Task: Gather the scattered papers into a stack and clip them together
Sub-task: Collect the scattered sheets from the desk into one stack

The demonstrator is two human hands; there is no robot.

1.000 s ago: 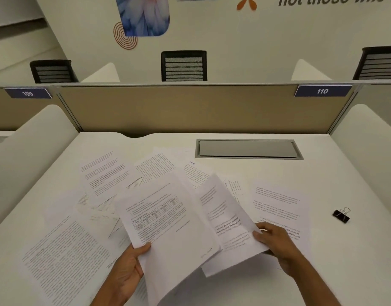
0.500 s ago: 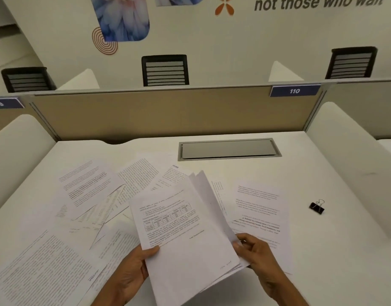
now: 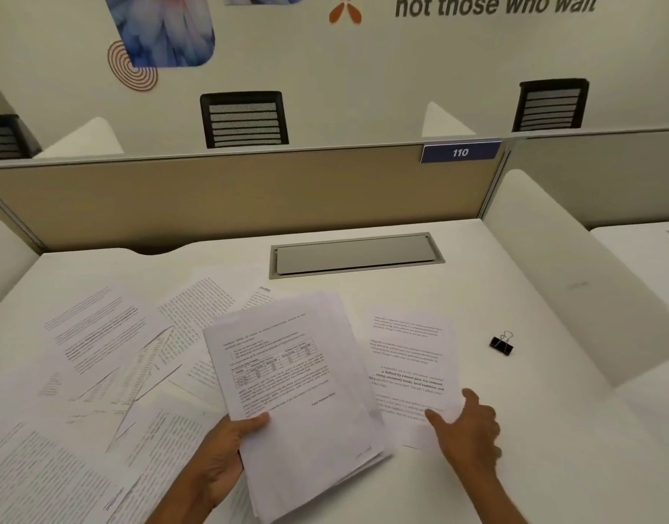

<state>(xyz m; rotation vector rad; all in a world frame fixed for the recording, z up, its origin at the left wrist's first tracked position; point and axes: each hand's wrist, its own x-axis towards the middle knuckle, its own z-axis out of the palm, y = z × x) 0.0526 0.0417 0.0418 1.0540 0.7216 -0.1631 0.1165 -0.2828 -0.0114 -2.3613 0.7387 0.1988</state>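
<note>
Head view, nearest first. The left hand [image 3: 227, 451] grips the stack [image 3: 298, 391] at its near left corner, thumb curled over the top page and the other fingers hidden underneath. The stack seems held a little clear of the desk [image 3: 552, 429], its long axis running away from the person and leaning slightly left at the far end (edges ragged, pages fanned along the right side, not yet squared). Just right of the stack the right hand [image 3: 467, 429] is spread, with thumb and forefinger tips resting on the near right part of a single sheet [image 3: 408, 357]; nothing is pinched as far as I can see. That sheet lies flat, its long axis roughly parallel to the stack, its left margin overlapped by the stack's right edge. Judgement: this sheet is the next pickup, a short draw leftward onto the stack, and the right hand is plainly the nearer one. Left of the stack, loose sheets [image 3: 98, 353] overlap at mixed angles, on the occupied hand's side. Farther right of the stack, past the single sheet and apart from it, sits the binder clip [image 3: 502, 344], untouched. Beyond the stack are a cable hatch [image 3: 357, 255] and then the partition [image 3: 230, 194].
</note>
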